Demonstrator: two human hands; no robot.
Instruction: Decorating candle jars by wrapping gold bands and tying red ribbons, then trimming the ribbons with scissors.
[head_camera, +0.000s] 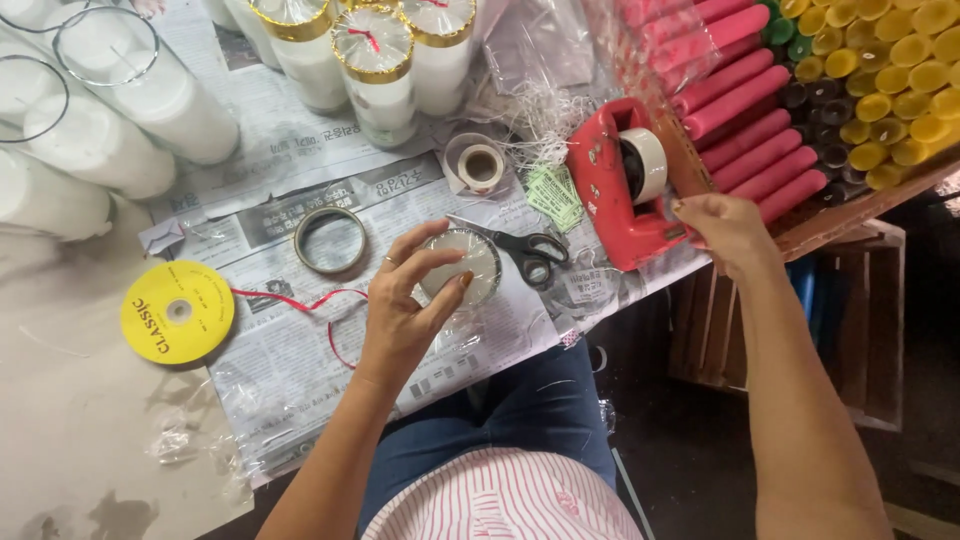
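A wrapped candle (458, 266) is being clasped from above in the left hand (405, 310); tape is being pinched at the dispenser (625, 185) by the right hand (728, 232). Film is best held taut.

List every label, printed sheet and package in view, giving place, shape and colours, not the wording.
Ribbon spool: left of the left hand, round yellow disc with dark print.
Tickets: beside the red tape dispenser near the right hand, small green slips.
Newspaper: under everything, grey printed sheets.
Crate: right edge, holding pink and yellow candles.
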